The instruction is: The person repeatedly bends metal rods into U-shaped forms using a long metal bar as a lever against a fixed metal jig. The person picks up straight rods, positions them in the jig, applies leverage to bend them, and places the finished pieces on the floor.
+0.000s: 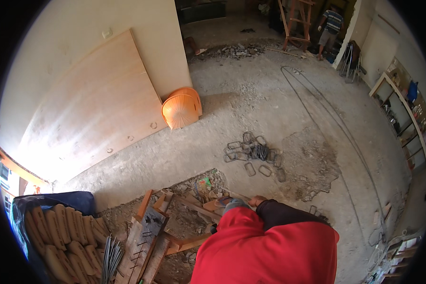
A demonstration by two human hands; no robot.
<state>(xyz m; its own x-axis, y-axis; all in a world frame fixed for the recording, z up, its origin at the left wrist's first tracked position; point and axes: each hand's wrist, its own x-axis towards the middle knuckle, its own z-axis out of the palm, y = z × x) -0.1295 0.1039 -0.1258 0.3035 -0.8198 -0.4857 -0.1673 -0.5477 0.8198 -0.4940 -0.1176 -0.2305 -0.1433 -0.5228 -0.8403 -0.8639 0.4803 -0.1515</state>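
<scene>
A rough grey concrete floor [251,109] is seen, dusty and cracked, with a broken patch of dirt near the bottom. At the far left, tan sacks [66,232] are stacked in a pile, with a dark blue sheet [57,199] over part of them. A bunch of thin metal rods [110,258] is laid beside the sacks. A big wooden board [94,109] is leaned on the cream wall. Next to it, an orange basket [181,109] is tipped on its side; what is in it cannot be seen. Wooden planks [149,236] with nails are laid in the dirt patch. A pile of bent wire loops [253,154] is left on the floor. Only a bit of one hand [257,200] is seen above a red sleeve [265,251], near the planks; whether the hands are spread or closed cannot be told. Long wire [331,123] is curled across the floor. Shelves [402,113] are stood at the right.
</scene>
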